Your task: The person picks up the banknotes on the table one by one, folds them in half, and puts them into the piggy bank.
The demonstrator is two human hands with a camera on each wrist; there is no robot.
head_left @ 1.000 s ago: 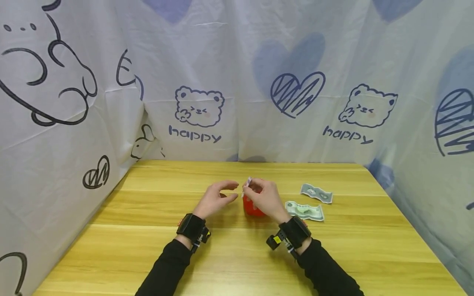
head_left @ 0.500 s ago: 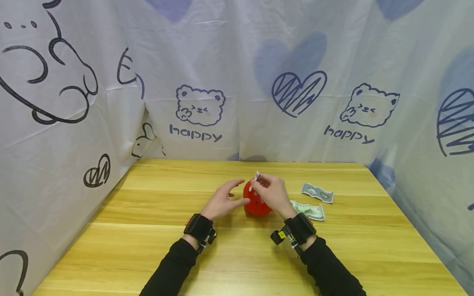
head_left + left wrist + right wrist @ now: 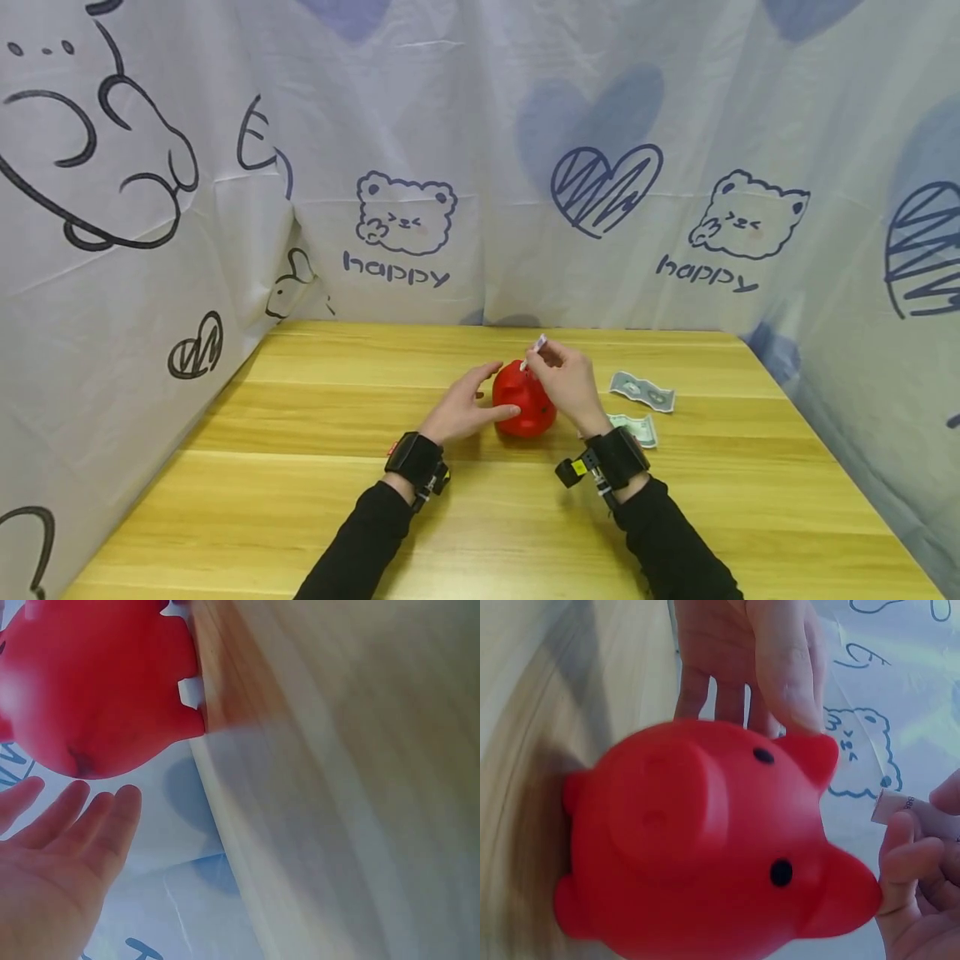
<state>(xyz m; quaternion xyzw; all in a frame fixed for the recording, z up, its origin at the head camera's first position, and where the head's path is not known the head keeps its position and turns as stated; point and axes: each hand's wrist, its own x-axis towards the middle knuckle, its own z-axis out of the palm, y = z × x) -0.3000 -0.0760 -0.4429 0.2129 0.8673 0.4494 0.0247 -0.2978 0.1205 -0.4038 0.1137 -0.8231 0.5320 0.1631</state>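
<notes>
My right hand [image 3: 568, 382] pinches a folded paper [image 3: 534, 353] near my red piggy bank [image 3: 525, 421], just below the frame's middle, which could slide if bumped because my left hand [image 3: 459, 410] is wide, not gripping.

Left grip [image 3: 461, 410]: curved in a loose, wide C.
Right grip [image 3: 568, 382]: was curled in a pinch.
Arms [image 3: 358, 542]: reached forward, angled inward.
</notes>
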